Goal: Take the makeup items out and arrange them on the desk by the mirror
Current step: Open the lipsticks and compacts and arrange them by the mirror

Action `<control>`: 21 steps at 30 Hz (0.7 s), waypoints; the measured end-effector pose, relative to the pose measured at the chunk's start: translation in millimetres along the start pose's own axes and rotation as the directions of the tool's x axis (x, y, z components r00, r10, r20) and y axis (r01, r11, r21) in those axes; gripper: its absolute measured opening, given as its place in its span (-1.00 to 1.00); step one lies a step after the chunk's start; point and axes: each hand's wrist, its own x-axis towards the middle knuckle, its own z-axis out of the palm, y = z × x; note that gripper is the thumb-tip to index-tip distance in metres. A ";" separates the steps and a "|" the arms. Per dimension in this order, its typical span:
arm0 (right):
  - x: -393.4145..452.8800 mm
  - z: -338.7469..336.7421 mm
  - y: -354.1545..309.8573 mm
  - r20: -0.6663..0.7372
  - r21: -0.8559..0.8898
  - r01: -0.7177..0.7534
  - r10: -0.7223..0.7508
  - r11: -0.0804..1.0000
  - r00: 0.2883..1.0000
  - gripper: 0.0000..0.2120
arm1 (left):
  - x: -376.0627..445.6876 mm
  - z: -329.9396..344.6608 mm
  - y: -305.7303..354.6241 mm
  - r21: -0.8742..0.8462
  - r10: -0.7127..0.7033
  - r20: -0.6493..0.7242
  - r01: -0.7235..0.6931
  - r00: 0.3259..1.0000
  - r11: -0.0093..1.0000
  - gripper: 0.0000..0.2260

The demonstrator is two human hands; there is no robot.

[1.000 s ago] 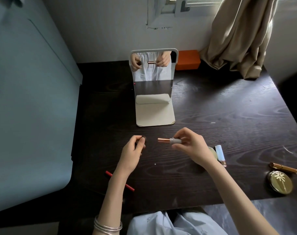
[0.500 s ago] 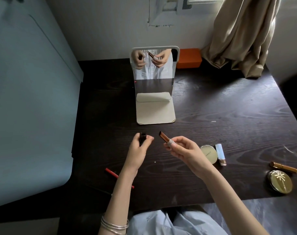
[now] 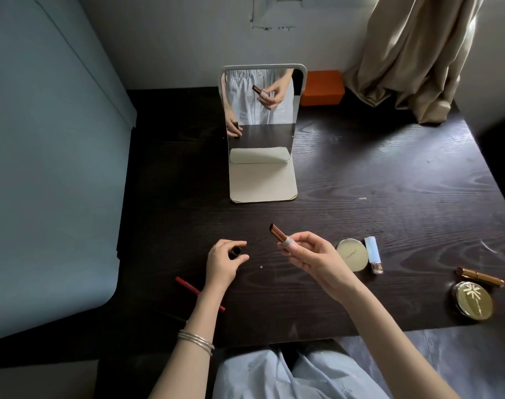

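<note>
head | right hand (image 3: 311, 259) grips lipstick (image 3: 278, 234) | left hand (image 3: 224, 262) pinches cap (image 3: 235, 251) on desk (image 3: 360, 174)

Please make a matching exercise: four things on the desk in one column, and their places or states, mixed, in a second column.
Things:
1. lipstick
2. lipstick cap
3. red pencil
4. orange box

Places or states:
A. lies flat, partly under the left forearm
B. held open, tilted, in the right hand
C. behind the mirror, beside the curtain
D. under the fingers of the left hand

Pairs: 1-B, 2-D, 3-A, 4-C
</note>
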 end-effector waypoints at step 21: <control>3.9 18.9 -7.0 0.156 -0.032 -0.076 0.080 0.997 0.985 -0.79 | -29.1 -54.0 87.4 -0.600 0.167 0.120 -0.062 0.979 0.797 -0.42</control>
